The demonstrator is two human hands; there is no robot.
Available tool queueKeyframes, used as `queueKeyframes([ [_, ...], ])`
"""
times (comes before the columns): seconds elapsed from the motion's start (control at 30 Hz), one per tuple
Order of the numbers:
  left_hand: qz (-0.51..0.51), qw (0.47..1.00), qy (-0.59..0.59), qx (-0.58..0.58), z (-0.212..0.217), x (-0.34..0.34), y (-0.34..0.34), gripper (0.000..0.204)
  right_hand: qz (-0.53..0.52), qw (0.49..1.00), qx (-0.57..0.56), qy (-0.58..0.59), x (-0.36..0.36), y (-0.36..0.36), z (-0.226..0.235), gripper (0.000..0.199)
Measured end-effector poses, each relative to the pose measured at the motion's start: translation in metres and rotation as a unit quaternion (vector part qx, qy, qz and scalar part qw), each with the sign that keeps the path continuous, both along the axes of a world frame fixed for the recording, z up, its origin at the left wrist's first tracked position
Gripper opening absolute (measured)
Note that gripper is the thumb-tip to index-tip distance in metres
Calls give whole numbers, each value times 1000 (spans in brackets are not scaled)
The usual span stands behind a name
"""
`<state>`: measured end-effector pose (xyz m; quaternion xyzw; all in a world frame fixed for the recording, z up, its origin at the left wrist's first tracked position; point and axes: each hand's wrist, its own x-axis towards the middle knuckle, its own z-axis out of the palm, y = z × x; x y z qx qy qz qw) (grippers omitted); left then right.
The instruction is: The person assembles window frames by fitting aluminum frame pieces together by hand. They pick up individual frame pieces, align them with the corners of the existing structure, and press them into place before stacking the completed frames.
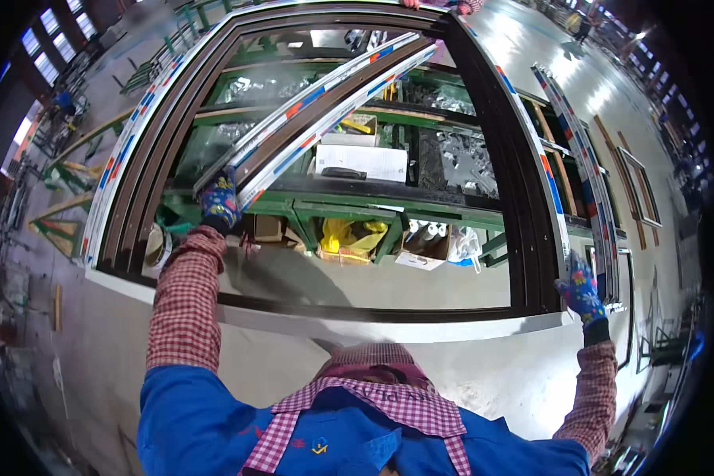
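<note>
A large dark brown window frame (393,315), with film strips in white, red and blue along its outer sides, lies across a green workbench. My left hand (220,198), in a blue flowered glove, is closed around the near end of a brown profile bar (309,115). This bar slants over the frame's opening, from the lower left up to the far top edge. At the near right corner of the frame is my right hand (583,292) in a matching glove. Its thumb touches the frame's outer edge and its fingers are stretched out, holding nothing visible.
Another person's hand (468,6) is at the frame's far edge. Under the opening, the green bench (436,208) carries metal parts and white paper (365,163). Below are boxes (424,244) and a yellow bag (349,236). More filmed profiles (583,174) lie on the right.
</note>
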<state>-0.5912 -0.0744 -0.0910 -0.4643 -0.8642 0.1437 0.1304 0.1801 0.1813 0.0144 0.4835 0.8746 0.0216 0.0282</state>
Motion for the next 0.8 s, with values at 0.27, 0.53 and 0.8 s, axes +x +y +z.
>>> queueKeyframes([
  [0.27, -76, 987, -99, 98, 56, -34, -41, 82, 277, 930, 126, 208, -348, 3, 60, 79],
  [0.53, -129, 967, -212, 60, 270, -90, -271, 48, 326, 876, 199, 294, -698, -47, -12, 65],
  [0.8, 108, 978, -176, -19, 233, -204, -500, 54, 495, 790, 187, 311, -790, -196, 24, 22],
])
